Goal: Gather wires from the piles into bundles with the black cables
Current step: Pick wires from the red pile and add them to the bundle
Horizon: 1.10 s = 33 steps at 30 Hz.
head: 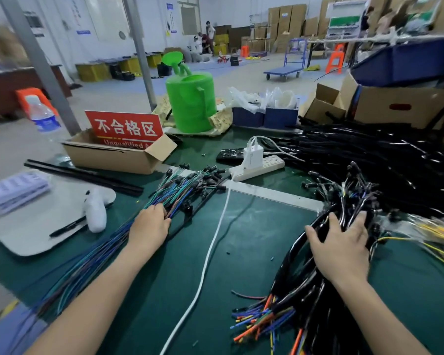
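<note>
A pile of thin blue, green and dark wires (182,187) with black end caps lies on the green table at the left. My left hand (149,225) rests on this pile, its fingertips curled into the wires. On the right lies a bundle of black cables (300,283) with coloured wire ends pointing toward me. My right hand (341,247) lies on top of that bundle with fingers spread and pressing down. A heap of long black cables (369,147) fills the far right. Yellow wires (436,234) lie at the right edge.
A white power strip (256,167) with a charger sits mid-table, and its white cord (210,252) runs toward me between my hands. A cardboard box with a red sign (123,149), a green watering can (192,101), a white tray (31,226) and cardboard boxes (395,103) ring the work area.
</note>
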Available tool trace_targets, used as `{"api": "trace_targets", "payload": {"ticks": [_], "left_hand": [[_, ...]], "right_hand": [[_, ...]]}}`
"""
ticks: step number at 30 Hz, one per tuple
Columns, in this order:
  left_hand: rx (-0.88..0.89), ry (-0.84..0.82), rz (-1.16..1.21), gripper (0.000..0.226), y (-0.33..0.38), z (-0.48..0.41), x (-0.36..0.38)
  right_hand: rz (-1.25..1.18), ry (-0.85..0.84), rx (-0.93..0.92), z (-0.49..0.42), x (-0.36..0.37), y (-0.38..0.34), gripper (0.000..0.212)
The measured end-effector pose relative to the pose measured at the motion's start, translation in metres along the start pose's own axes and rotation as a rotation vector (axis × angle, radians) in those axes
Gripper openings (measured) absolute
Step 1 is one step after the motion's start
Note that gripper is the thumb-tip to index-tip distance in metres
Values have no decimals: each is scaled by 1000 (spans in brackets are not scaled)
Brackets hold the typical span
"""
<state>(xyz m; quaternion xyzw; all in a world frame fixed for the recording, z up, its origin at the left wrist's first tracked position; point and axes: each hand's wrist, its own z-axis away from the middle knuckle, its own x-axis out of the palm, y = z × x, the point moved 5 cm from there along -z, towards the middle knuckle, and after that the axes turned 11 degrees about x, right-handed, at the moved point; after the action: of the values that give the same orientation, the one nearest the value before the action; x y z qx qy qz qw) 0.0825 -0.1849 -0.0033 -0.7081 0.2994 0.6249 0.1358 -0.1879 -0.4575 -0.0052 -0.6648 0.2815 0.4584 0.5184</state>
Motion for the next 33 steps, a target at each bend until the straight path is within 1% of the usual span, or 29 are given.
{"api": "trace_targets", "payload": {"ticks": [4,8,11,13,16,20,21,22,24,26,28,29,30,31,32,33], "left_hand": [[-16,0,-21,21,4,-3,-3],[-55,163,39,20,3,-2,-20],[-37,255,92,19,-3,-3,-33],[-15,306,196,16,-4,-5,-42],[3,475,420,13,1,-6,-63],[46,827,681,13,15,3,-107],[64,880,744,16,20,6,-117],[82,892,811,18,25,8,-124],[139,814,1001,18,42,11,-132],[174,672,1144,20,63,15,-132],[177,493,1291,20,86,21,-123],[177,370,1436,19,101,25,-115],[175,228,1600,16,119,32,-106],[165,89,1717,14,138,40,-97],[152,-25,1752,14,155,48,-87],[146,-110,1720,15,172,57,-77]], "right_hand": [[-7,-3,1,1,-1,0,69],[-11,-9,4,2,-1,0,68],[-16,-10,3,3,-1,2,68],[-21,-8,3,3,-1,2,68],[-23,-1,4,2,0,3,69],[-55,8,5,1,2,4,70],[-60,16,0,1,2,4,70],[-57,26,-7,1,2,4,70],[-67,39,-20,1,1,4,69],[-158,72,-43,2,-7,3,66],[-311,185,-147,10,-23,-2,58],[-416,211,-215,17,-32,-7,53],[-550,150,-258,24,-39,-13,48],[-726,-11,-262,31,-44,-20,47],[-924,-237,-222,38,-48,-30,47],[-1095,-453,-138,44,-49,-39,47]]}}
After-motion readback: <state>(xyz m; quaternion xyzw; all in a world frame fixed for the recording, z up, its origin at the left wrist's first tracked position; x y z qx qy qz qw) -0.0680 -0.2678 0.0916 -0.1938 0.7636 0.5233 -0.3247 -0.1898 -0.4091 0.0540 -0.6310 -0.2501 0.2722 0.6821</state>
